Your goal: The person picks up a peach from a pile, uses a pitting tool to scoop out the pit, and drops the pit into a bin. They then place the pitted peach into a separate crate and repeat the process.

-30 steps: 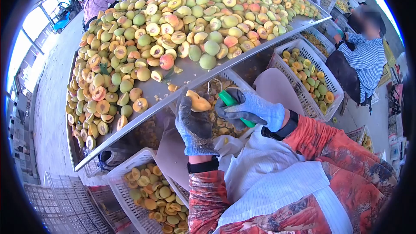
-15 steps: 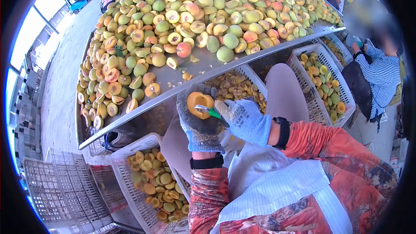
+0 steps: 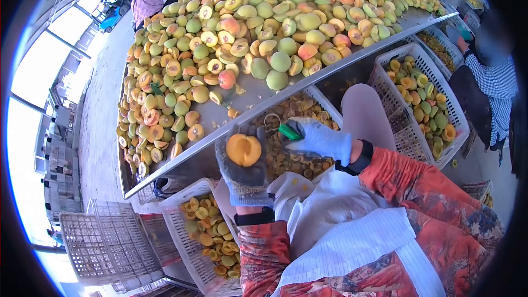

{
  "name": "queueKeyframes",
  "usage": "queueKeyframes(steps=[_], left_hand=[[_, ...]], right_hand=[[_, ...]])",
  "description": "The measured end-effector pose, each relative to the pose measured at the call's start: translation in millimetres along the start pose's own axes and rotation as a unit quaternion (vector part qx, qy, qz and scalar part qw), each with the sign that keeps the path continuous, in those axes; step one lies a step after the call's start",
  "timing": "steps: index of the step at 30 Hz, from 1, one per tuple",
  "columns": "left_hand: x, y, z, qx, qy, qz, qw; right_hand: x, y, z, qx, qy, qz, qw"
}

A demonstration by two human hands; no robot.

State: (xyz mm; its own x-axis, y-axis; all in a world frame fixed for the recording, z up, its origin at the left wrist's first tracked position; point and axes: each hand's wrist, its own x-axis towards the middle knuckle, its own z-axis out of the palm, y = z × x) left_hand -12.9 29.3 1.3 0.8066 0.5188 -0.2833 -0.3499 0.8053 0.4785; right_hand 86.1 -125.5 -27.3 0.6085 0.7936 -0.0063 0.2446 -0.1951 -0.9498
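Note:
My left hand (image 3: 242,168), in a grey and blue glove, holds a peach half (image 3: 243,150) with its pit hollow facing up. My right hand (image 3: 316,140), gloved too, is closed round the green handle (image 3: 290,132) of a tool with a metal loop (image 3: 271,122) at its end. The loop is to the right of the peach half, apart from it. Below my right hand is a crate of pits and scraps (image 3: 300,107). Beyond both hands, a metal table (image 3: 247,102) bears a large heap of halved peaches (image 3: 220,38).
A white crate of peach halves (image 3: 184,247) stands at lower left, another (image 3: 454,96) at right. Stacked crates (image 3: 104,242) are at far left. A co-worker in a checked sleeve (image 3: 492,91) sits at right; a person in pink (image 3: 147,0) is behind the table.
The tool has left the peach half and moved right with my right hand. The peach hollow now shows no tool in it. The view has shifted.

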Motion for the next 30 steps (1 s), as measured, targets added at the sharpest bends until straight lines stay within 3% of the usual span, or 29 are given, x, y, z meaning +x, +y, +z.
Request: queueKeyframes(steps=[2,3,4,5,6,10,11,14,15,17,19,20,21,22,23,24,25,26,27,28,30], left_hand=[[-6.3,32.2,-28.3,0.041,0.004,0.05,0.998],[-28.6,37.3,-20.8,0.306,0.162,0.256,0.902],[-16.7,83.4,-99.3,0.325,0.098,0.22,0.914],[-30.5,108.2,-127.3,0.663,0.053,0.345,0.662],[-53.9,110.4,-70.6,0.424,0.233,0.252,0.838],[-68.3,85.2,-20.1,0.521,0.189,0.302,0.775],[-68.6,72.5,-8.8,0.539,0.17,0.305,0.767],[-62.8,33.7,20.0,0.579,0.105,0.291,0.754],[-61.2,22.3,26.5,0.587,0.085,0.284,0.753],[-57.9,2.7,36.3,0.598,0.052,0.267,0.754],[-53.5,-11.2,42.7,0.6,0.029,0.254,0.758],[-47.9,-12.4,43.8,0.598,0.014,0.237,0.765],[-48.7,-16.6,47.0,0.6,0.017,0.236,0.764],[-44.8,-15.3,48.4,0.59,0.015,0.23,0.774],[-43.3,-7.1,46.6,0.572,0.02,0.224,0.789],[-40.1,-0.5,43.8,0.542,0.026,0.218,0.811],[-36.9,9.6,35.2,0.515,0.023,0.209,0.831],[-42.8,-12.3,66.8,0.546,0.079,0.24,0.799],[-35.3,-5.2,59.2,0.63,0.022,0.24,0.738],[-30.2,-7.7,59.9,0.662,0.002,0.226,0.715],[1.9,-19.2,55.1,0.67,-0.134,0.27,0.679]], right_hand=[[-6.8,18.9,1.9,-0.291,0.117,-0.048,0.948],[-6.4,26.4,1.8,-0.214,0.091,-0.02,0.972],[-11.3,22.8,0.4,-0.168,0.07,0.004,0.983],[-13.9,26.5,3.0,-0.163,0.068,-0.008,0.984],[-16.8,16.9,0.8,-0.127,0.044,0.032,0.99],[-22.1,16.2,-8.9,-0.094,0.073,0.002,0.993],[-19.9,22.0,-10.4,-0.05,0.117,-0.045,0.991],[-31.1,-4.2,-49.4,0.204,0.066,-0.002,0.977],[-33.3,-9.2,-61.5,0.202,0.075,-0.001,0.976],[-44.3,-25.8,-90.5,0.512,0.11,-0.118,0.844],[-77.8,-67.1,-149.8,0.502,0.118,-0.134,0.847],[-87.1,-76.2,-164.8,0.579,0.145,-0.152,0.788],[-99.0,-83.9,-180.2,0.57,0.189,-0.2,0.774],[-102.3,-82.0,-192.9,0.592,0.162,-0.317,0.723],[-98.8,-64.8,-196.7,0.578,0.108,-0.384,0.711],[-108.6,-79.6,-219.0,0.472,0.19,-0.427,0.748],[-113.6,-78.6,-234.3,0.391,0.184,-0.462,0.774],[-115.4,-75.4,-245.4,0.298,0.187,-0.498,0.792],[-122.5,-80.0,-236.6,0.387,0.243,-0.457,0.763],[-129.7,-83.2,-234.2,0.422,0.272,-0.431,0.75],[-127.2,-79.2,-236.9,0.449,0.296,-0.395,0.745]])
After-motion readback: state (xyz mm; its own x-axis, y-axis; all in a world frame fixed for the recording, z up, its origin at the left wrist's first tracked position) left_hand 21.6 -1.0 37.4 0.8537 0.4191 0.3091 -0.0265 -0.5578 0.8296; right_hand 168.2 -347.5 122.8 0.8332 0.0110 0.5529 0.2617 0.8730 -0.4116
